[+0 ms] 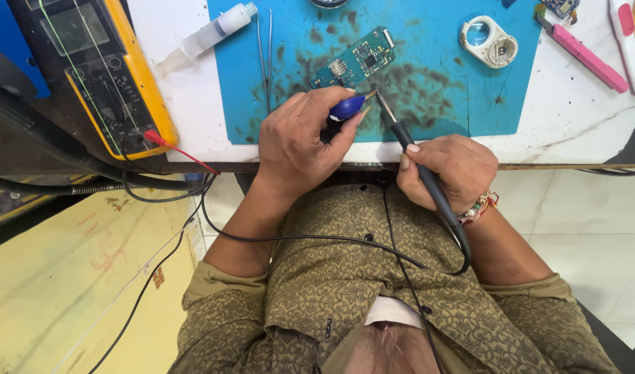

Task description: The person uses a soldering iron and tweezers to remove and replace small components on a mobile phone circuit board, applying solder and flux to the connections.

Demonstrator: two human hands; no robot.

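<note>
Far left on the bench: my yellow multimeter (pixel 99 69), red lead plugged into its lower corner. Next to it a clear syringe (pixel 206 34) lies at an angle on the white benchtop (pixel 574 118), its tip end over the edge of the blue work mat (pixel 442 83). Steel tweezers (pixel 265 55) lie on the mat's left part, pointing away from me.

My left hand (pixel 300 138) is curled shut around a blue-handled tool (pixel 346 108), thumb and forefinger pinching it; its thin tip points right, just below the green circuit board (pixel 353 64). The board lies tilted on the mat, near its middle, apart from both tips.

My right hand (pixel 445 170) is closed in a pen grip on the black soldering iron (pixel 420 163). The iron's tip meets the blue tool's tip on the stained mat; actual contact I cannot tell.

Further right: a white loupe (pixel 488 41) on the mat, then a pink cutter (pixel 586 58) on the benchtop.
</note>
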